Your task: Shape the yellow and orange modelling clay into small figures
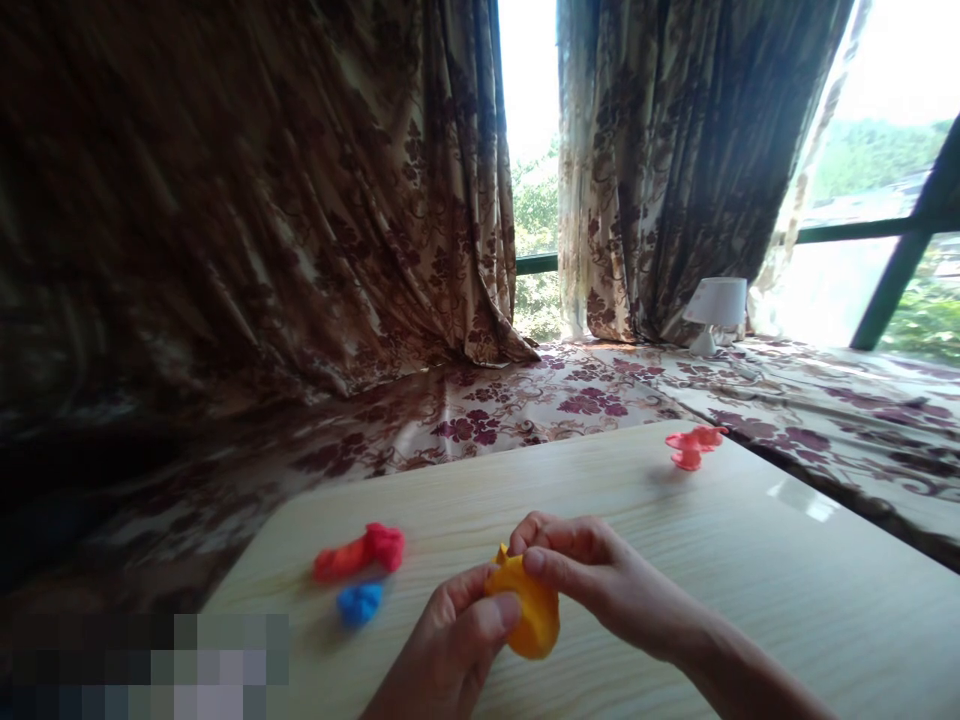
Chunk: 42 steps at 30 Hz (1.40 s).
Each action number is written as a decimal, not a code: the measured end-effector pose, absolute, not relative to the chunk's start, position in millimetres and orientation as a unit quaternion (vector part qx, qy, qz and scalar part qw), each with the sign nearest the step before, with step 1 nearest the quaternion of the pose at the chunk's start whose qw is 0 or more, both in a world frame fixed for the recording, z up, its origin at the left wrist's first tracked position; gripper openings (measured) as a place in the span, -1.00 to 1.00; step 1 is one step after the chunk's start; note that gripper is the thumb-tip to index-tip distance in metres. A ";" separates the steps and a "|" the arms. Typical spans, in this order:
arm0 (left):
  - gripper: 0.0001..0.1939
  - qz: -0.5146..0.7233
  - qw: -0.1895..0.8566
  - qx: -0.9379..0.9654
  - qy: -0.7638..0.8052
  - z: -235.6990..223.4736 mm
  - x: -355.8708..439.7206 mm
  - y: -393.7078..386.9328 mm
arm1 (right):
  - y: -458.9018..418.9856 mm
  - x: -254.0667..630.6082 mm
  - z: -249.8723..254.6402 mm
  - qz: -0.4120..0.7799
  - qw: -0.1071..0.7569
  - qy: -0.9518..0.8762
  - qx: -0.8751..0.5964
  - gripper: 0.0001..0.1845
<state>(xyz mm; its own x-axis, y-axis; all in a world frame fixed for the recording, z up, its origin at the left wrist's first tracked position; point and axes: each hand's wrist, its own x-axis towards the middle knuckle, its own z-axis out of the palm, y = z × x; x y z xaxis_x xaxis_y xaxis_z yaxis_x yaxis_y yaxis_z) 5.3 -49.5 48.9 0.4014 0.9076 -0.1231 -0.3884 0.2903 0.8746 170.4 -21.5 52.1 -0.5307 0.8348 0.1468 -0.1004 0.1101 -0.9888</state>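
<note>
A flattened yellow lump of modelling clay (pixel 536 615) is held up between my two hands, above the front of the table. Pinching its left side, my left hand (pixel 461 635) has the thumb pressed flat on the near face. My right hand (pixel 581 565) grips the upper right edge between thumb and fingers. A small yellow point sticks up at the top, between the hands. To the left on the table lie a red and orange-red piece of clay (pixel 360 552) and, just nearer, a blue clay lump (pixel 359 604).
The pale wood-grain table (pixel 465 490) has a pinkish-red moulded object (pixel 694 446) near its far right corner. Beyond it, flowered cloth (pixel 585 395) covers a surface bearing a white lamp (pixel 716 312). Patterned curtains (pixel 420 200) hang before the windows.
</note>
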 end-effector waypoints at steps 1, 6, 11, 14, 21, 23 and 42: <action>-0.82 0.441 0.730 0.406 0.329 48.7 4.9 -49.5 | -21.5 170.2 52.1 0.600 0.390 -0.635 -0.290 -0.66; -0.76 0.429 0.704 0.439 0.357 48.0 3.2 -49.9 | -21.9 169.5 52.8 0.588 0.393 -0.643 -0.293 -0.64; -0.66 0.429 0.700 0.453 0.348 44.7 2.3 -48.5 | -21.5 169.4 53.5 0.610 0.387 -0.625 -0.294 -0.66; -0.67 0.406 0.695 0.473 0.357 42.7 1.3 -46.5 | -20.8 169.9 53.7 0.598 0.383 -0.637 -0.299 -0.66; -0.76 0.395 0.666 0.510 0.375 50.8 2.1 -47.2 | -21.3 170.4 52.1 0.557 0.389 -0.667 -0.306 -0.68; -0.76 0.392 0.656 0.522 0.379 53.2 2.5 -47.9 | -21.1 170.1 50.8 0.545 0.396 -0.671 -0.310 -0.68; -0.73 0.433 0.636 0.513 0.381 45.9 4.4 -46.2 | -19.7 172.3 54.1 0.562 0.397 -0.644 -0.336 -0.70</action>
